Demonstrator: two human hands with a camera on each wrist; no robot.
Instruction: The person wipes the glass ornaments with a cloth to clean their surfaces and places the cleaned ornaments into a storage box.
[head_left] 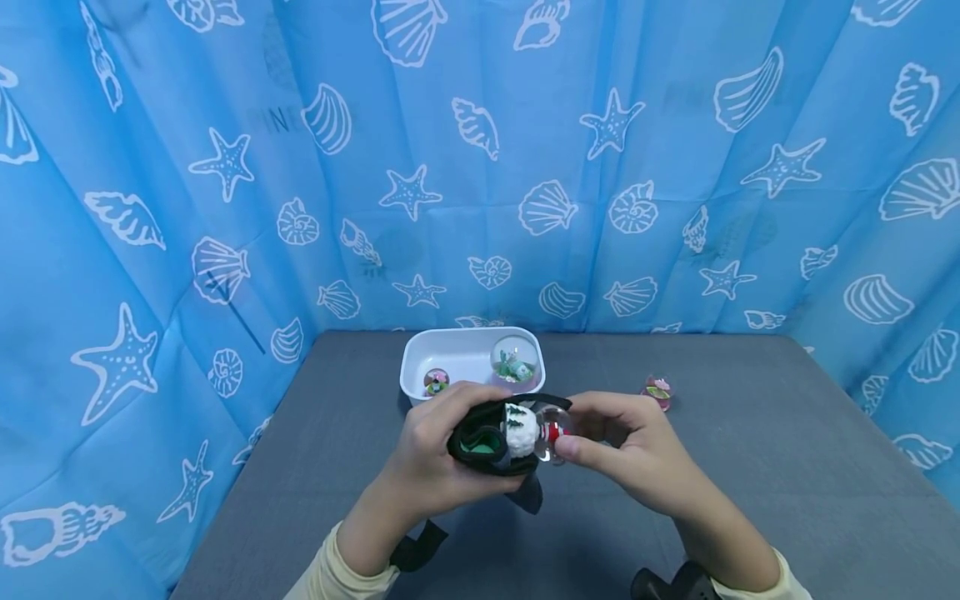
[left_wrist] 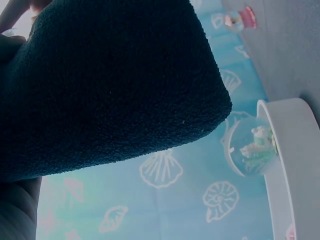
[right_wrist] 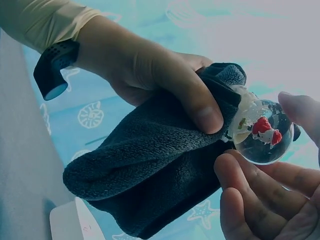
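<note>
Ahead of me, the left hand (head_left: 427, 454) grips a dark cloth (right_wrist: 150, 150) that is folded around the white base of a snow globe (head_left: 522, 430). Its clear ball points to the right, with a small red-and-white figure inside. Thumb and fingers of the right hand (head_left: 637, 454) pinch the ball from either side. In the right wrist view, the left thumb presses the cloth close to the white base, and the cloth's loose end hangs down. Cloth (left_wrist: 115, 90) fills much of the left wrist view and hides the snow globe there.
A white tray (head_left: 442, 336) stands behind the hands at the back of the grey table (head_left: 750, 467). It holds a larger globe (head_left: 514, 362) and a small globe (head_left: 436, 382). Another small globe with a pink base (head_left: 657, 392) stands to the right. A blue shell-patterned curtain (head_left: 480, 167) surrounds the table.
</note>
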